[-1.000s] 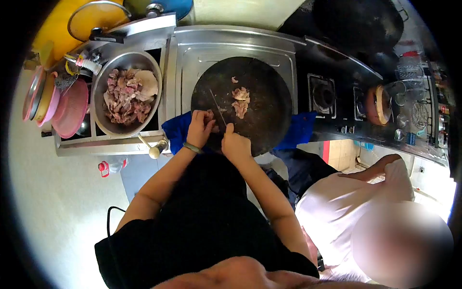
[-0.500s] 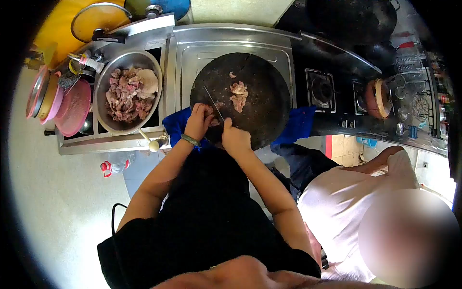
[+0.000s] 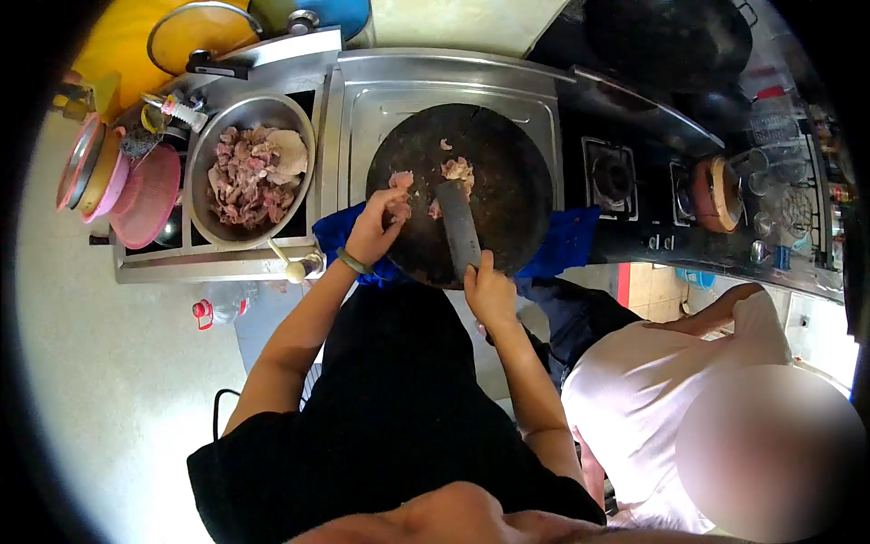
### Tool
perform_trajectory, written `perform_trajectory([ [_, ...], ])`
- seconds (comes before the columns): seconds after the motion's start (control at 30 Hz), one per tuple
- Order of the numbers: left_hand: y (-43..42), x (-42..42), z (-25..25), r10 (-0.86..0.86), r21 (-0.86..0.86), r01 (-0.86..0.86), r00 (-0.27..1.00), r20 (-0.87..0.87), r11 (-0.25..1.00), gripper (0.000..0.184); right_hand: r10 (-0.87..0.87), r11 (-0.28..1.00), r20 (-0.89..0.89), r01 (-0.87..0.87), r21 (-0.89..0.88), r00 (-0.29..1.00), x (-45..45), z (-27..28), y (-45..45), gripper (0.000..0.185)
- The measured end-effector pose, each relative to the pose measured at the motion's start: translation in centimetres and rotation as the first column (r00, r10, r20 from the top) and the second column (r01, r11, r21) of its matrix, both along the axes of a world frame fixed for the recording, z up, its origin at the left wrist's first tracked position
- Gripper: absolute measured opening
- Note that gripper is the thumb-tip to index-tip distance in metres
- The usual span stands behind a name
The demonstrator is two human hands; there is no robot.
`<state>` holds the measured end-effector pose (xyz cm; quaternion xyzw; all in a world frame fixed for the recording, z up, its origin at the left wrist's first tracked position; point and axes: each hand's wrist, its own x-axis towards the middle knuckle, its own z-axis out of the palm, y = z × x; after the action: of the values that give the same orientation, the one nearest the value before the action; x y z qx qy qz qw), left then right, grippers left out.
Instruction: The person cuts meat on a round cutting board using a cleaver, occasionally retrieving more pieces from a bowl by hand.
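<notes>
A large dark round chopping board (image 3: 517, 199) lies in front of me. My right hand (image 3: 490, 295) is closed round the handle of a cleaver (image 3: 459, 231), whose broad blade lies tilted nearly flat over the board. Its far end touches or overlaps a small heap of cut meat (image 3: 459, 169). At the board's left edge, my left hand (image 3: 373, 228) grips a piece of raw meat (image 3: 400, 180) between fingers and thumb. A steel bowl (image 3: 200, 195) to the left holds many pieces of raw meat (image 3: 249, 181).
Blue cloth (image 3: 566, 238) shows under the board's edges. Right of it are a gas burner (image 3: 613, 175) and a brown clay pot (image 3: 716, 193). Pink baskets (image 3: 145, 204) stand at the far left. A person in a light shirt (image 3: 652, 390) is close on my right.
The cleaver has swung from edge-down beside my left hand to lying flatter by the meat heap, further right. My left hand has moved slightly away with the meat.
</notes>
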<state>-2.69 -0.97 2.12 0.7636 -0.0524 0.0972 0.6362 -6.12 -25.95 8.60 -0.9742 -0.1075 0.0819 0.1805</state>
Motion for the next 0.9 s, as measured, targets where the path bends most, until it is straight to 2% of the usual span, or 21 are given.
perform_trajectory([
  [0.07, 0.4, -0.1, 0.1, -0.058, 0.248, 0.027, 0.991, 0.119, 0.968, 0.039, 0.017, 1.000, -0.033, -0.018, -0.012, 0.999, -0.3, 0.2, -0.4, 0.037],
  [0.13, 1.1, -0.7, -0.3, -0.190, 0.532, 0.017, 0.943, 0.272, 0.847, 0.041, 0.040, 0.999, -0.040, -0.041, -0.034, 0.998, -0.6, 0.5, -0.5, 0.035],
  [0.17, 0.9, -1.4, -0.6, -0.128, 0.547, -0.032, 0.959, 0.251, 0.836, 0.037, 0.055, 0.997, -0.037, -0.057, -0.051, 0.998, -1.0, 0.7, -0.5, 0.033],
  [0.27, 1.0, -1.2, -0.4, -0.161, 0.604, -0.036, 0.950, 0.268, 0.796, 0.036, 0.090, 0.995, -0.031, -0.091, -0.032, 0.995, -1.7, 1.2, -0.2, 0.031],
  [0.37, 0.0, -0.9, -0.7, 0.010, 0.358, -0.080, 0.981, 0.192, 0.930, 0.034, 0.099, 0.994, -0.040, -0.100, -0.034, 0.994, -1.7, 1.5, -0.1, 0.031],
  [0.57, 0.6, -1.4, -0.6, 0.045, 0.436, -0.151, 0.969, 0.244, 0.887, 0.035, 0.135, 0.988, -0.080, -0.140, -0.059, 0.988, -2.5, 1.4, 0.6, 0.030],
  [0.67, 1.4, -0.9, -1.0, -0.065, 0.503, -0.069, 0.968, 0.244, 0.861, 0.035, 0.147, 0.984, -0.174, -0.162, -0.077, 0.974, -3.6, 0.2, 0.4, 0.030],
  [0.7, 1.4, -0.9, -0.9, -0.035, 0.515, -0.094, 0.971, 0.236, 0.852, 0.036, 0.146, 0.982, -0.214, -0.167, -0.086, 0.966, -3.8, 0.1, 0.4, 0.030],
  [0.8, 1.5, -1.3, -0.6, 0.033, 0.559, -0.142, 0.979, 0.200, 0.817, 0.040, 0.124, 0.987, -0.147, -0.137, -0.081, 0.981, -3.9, 0.2, 0.8, 0.030],
  [0.9, 0.9, -1.6, -0.7, 0.046, 0.584, -0.144, 0.983, 0.178, 0.799, 0.046, 0.089, 0.978, -0.191, -0.122, -0.170, 0.978, -3.2, 0.6, 1.7, 0.030],
])
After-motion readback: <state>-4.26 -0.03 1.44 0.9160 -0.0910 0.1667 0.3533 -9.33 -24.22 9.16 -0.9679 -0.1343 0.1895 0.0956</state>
